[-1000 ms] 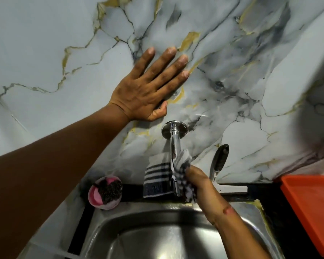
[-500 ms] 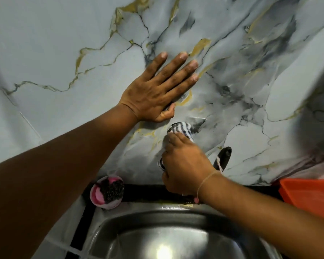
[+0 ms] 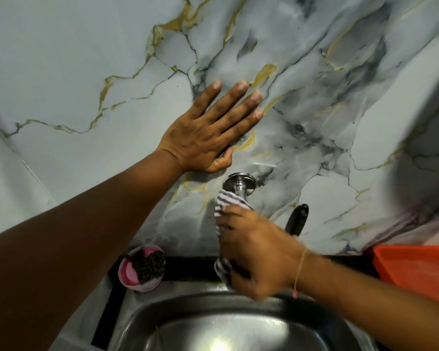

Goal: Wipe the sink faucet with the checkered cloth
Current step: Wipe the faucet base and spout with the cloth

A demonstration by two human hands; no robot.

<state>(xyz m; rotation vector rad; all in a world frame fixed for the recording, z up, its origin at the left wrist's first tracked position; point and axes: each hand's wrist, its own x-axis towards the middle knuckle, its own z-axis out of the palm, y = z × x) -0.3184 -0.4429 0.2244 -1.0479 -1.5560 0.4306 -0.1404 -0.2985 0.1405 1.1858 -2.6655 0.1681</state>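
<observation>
A chrome faucet (image 3: 239,184) comes out of the marble wall above the sink; only its round wall flange and a short stub show. My right hand (image 3: 259,252) is wrapped around the faucet's lower part, gripping the black-and-white checkered cloth (image 3: 226,202) against it. The cloth shows above my fingers and again below them, near the sink rim. My left hand (image 3: 208,133) lies flat on the wall just above and left of the faucet, fingers spread, holding nothing.
A steel sink (image 3: 213,325) fills the bottom. A pink holder with a dark scrubber (image 3: 142,268) sits on the black counter edge at left. A black handle (image 3: 298,219) leans on the wall right of the faucet. An orange tray (image 3: 416,272) stands at right.
My right hand went from the faucet's tip up to the wall flange, then slid back down the spout with the cloth, uncovering the flange. My left hand stayed pressed on the wall.
</observation>
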